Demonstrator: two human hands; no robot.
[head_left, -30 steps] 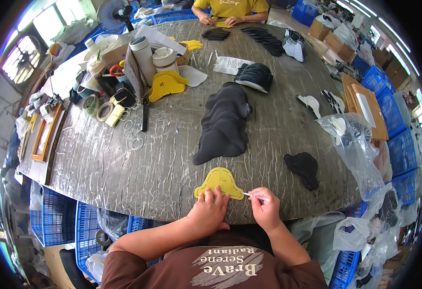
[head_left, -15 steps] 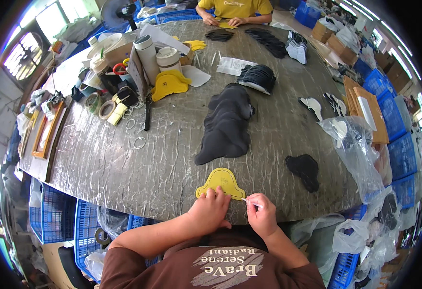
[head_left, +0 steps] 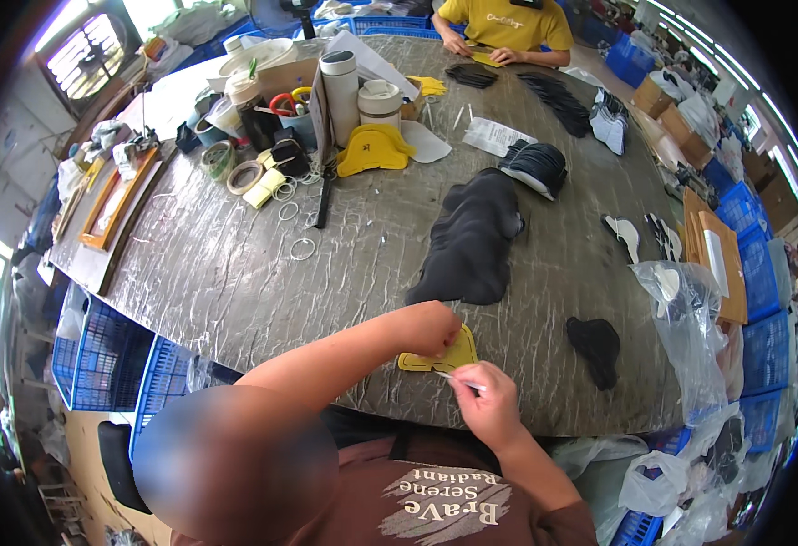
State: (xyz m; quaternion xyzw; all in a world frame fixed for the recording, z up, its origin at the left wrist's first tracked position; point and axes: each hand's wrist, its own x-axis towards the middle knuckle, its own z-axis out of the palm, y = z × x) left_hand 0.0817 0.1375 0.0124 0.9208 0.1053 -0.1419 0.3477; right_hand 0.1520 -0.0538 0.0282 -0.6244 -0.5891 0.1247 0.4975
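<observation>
A yellow bell-shaped template (head_left: 424, 362) with dark lines along its border lies at the table's near edge. Curled over its far right part is my left hand (head_left: 433, 326), pressing down with the fingers bent; the fingertips are mostly hidden. My right hand (head_left: 490, 402) pinches a slim white pen (head_left: 472, 386), its tip at the template's near edge. Whatever lies under the template cannot be made out. Just beyond my hands is a row of overlapping black padded pieces (head_left: 470, 241). One black piece (head_left: 594, 350) rests apart on the right.
Left of centre stand a white bottle (head_left: 340, 91), a white jar (head_left: 381, 102), tape rolls (head_left: 245, 176) and another yellow template (head_left: 373, 150). A black bundle (head_left: 535, 168) sits behind the padded pieces. Across the table a co-worker (head_left: 503, 32) handles a yellow piece. Plastic bags (head_left: 681, 305) hang on the right.
My left hand has shifted to the template's far side, its forearm now crossing the table. The template has turned, and the pen tip has moved along its near edge. The view has shifted.
</observation>
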